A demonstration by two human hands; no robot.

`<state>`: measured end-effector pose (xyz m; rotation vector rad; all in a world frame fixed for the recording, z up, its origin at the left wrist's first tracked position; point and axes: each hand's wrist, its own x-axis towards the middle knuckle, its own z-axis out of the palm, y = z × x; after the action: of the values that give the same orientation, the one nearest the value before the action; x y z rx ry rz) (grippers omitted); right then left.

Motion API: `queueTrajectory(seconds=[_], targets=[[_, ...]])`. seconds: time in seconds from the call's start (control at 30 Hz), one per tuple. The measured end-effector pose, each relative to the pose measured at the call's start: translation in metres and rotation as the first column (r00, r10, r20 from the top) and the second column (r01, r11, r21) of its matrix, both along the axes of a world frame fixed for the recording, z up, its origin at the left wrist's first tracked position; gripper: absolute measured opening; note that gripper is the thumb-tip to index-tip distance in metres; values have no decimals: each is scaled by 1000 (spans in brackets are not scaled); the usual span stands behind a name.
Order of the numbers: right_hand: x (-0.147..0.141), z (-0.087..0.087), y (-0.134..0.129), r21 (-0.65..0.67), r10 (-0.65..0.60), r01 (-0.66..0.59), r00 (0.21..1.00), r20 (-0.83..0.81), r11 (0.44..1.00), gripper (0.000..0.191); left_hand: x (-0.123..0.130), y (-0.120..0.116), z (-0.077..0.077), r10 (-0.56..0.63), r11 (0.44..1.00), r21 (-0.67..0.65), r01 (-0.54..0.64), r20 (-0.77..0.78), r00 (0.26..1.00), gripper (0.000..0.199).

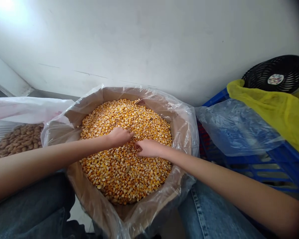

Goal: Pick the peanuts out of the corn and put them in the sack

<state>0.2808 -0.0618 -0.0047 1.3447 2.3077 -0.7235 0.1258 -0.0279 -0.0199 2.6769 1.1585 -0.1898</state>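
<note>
A heap of yellow corn kernels [129, 179] fills a cardboard box [161, 202] lined with a clear plastic bag [189, 129]. Just above the middle of the corn is my left hand [121, 136], its fingers curled together. Close by on its right, my right hand [149, 148] is also closed, fingertips turned in toward the left one. The two hands are near each other but apart. Anything pinched in their fingers is too small or too hidden to name.
Left of the box, a white sack [27, 108] holds brown nuts or pods [22, 137]. On the right stands a blue plastic crate [289, 166] with a clear bag [239, 129], yellow mesh cloth [276, 106] and a black basket [259, 71]. A white wall [149, 43] rises behind.
</note>
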Motion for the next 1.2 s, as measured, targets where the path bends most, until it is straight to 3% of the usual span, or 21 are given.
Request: queueTrajectory(seconds=[0.07,0.1,0.13,0.2,0.27,0.3,0.37,0.43,0.5,0.53,0.6,0.63,0.67,0.7,0.73,0.8,0.87,0.9,0.97,1.07,1.2], targets=[[-1,-1,0,22,1,-2,1000,23,1000,24,-1,3,3,164,972,-198,-123,209,964,25],[-1,-2,1,16,-3,2,1000,26,1000,22,-4,5,6,282,919,-361,-158,323,903,25],[1,-2,3,-4,-13,13,1000,17,1000,20,-8,7,10,410,827,-544,-142,411,814,25],[6,-1,9,-90,-58,52,996,-66,995,17,-16,9,15,649,557,-830,35,461,605,21],[13,1,16,-214,-146,103,969,-200,972,17,-25,12,19,809,316,-917,243,394,437,15],[15,1,19,-271,-197,125,945,-260,954,19,-28,12,20,853,243,-917,317,358,380,13],[17,2,20,-307,-243,144,918,-313,941,24,-32,14,19,895,182,-905,384,314,317,14],[14,1,12,-213,-161,114,962,-220,970,29,-33,14,18,894,203,-918,342,316,318,24],[10,0,-1,-71,-2,1,1000,-26,997,31,-31,13,16,848,309,-932,189,360,389,34],[8,0,-8,-19,64,-63,996,62,998,29,-29,11,16,792,407,-910,81,395,465,37],[8,1,-15,18,127,-130,985,117,991,22,-26,5,15,563,681,-728,-78,452,692,37],[10,3,-15,1,122,-123,990,75,992,19,-25,0,15,386,815,-575,-76,440,811,33],[12,6,-12,-44,91,-91,996,-3,995,18,-23,-5,14,190,910,-414,-13,389,902,29],[16,9,-6,-114,30,-41,995,-97,993,18,-22,-11,12,3,958,-275,86,309,951,25],[19,13,1,-197,-55,17,980,-190,980,19,-20,-17,10,-152,965,-176,192,218,964,22],[22,18,17,-341,-241,129,919,-312,931,26,-16,-27,4,-342,935,-71,346,63,938,19],[19,19,30,-356,-349,224,874,-339,907,31,-12,-32,-2,-402,916,-23,401,-23,915,19],[14,18,34,-292,-348,253,871,-345,922,32,-10,-33,-4,-394,919,-7,394,-38,918,19],[2,13,39,-56,-250,246,911,-327,968,30,-9,-30,-4,-318,948,-1,318,-15,948,21],[-17,4,42,240,-16,48,991,-132,970,22,-10,-21,4,-119,984,-114,137,150,982,26],[-23,-2,41,254,112,-128,991,75,959,25,-17,-8,17,127,953,-304,-20,337,933,34]])
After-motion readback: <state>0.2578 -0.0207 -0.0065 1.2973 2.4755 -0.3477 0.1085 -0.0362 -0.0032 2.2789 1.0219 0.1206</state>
